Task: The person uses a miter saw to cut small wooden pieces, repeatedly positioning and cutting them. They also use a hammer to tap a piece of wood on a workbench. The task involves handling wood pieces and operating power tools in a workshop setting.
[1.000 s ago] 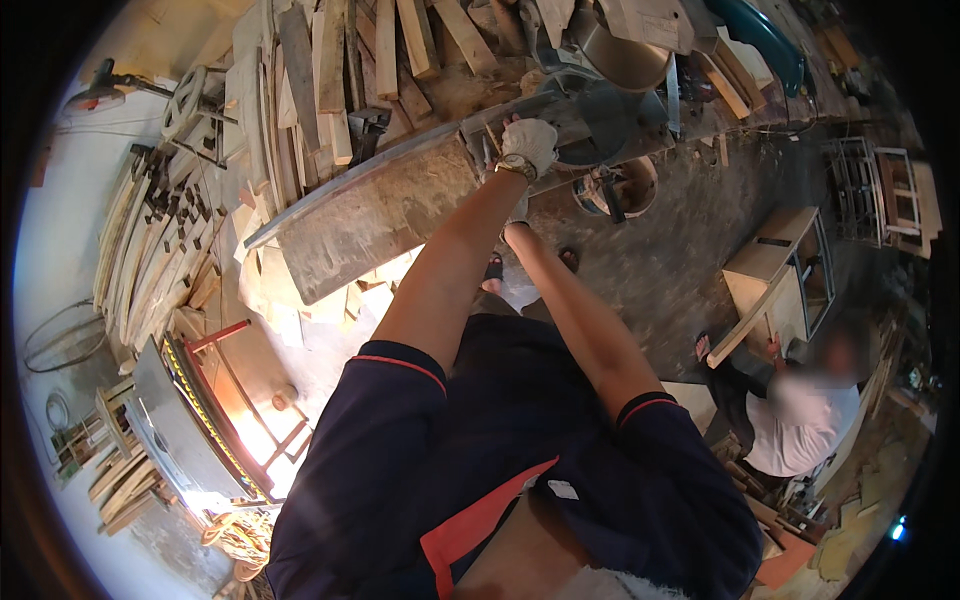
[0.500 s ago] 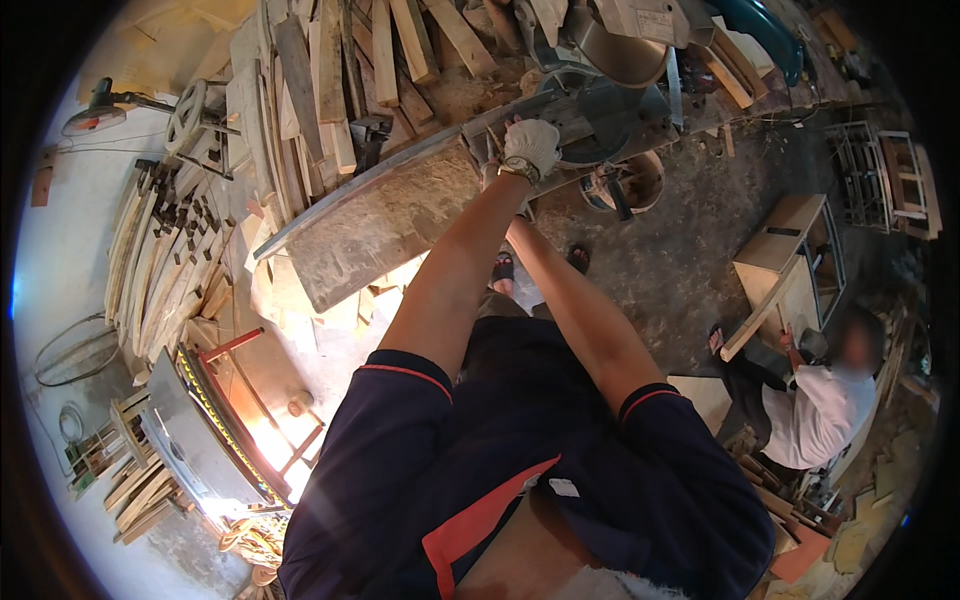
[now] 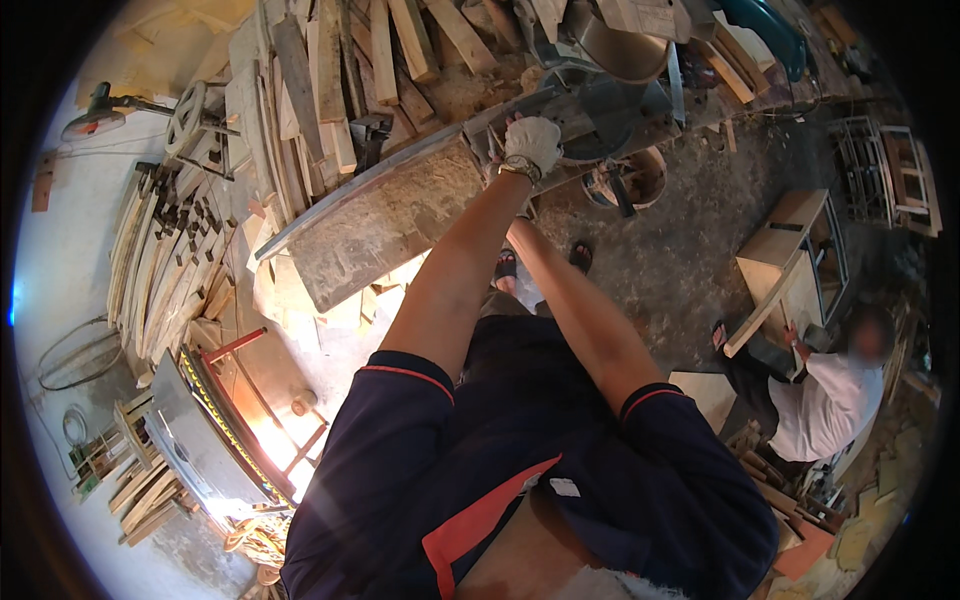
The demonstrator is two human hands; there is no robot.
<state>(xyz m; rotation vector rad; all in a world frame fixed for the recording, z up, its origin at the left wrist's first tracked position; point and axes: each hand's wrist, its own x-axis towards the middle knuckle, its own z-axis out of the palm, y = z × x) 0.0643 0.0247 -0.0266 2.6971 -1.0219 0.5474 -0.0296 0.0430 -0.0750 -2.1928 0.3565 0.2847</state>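
Your L hand, gloved, w/ a wristband, is back-up at the R part of the long worktop, just beside the dark round machine base; can't tell if it's clenched or grasping smth. Your R hand is mostly hidden behind the L wrist, so can't tell its grip either. Thin light piece is on the worktop, just L of your L hand; too small to make out. Bucket w/ a tool is nr, on the floor. Co-worker sits far R, by a wooden cabinet.
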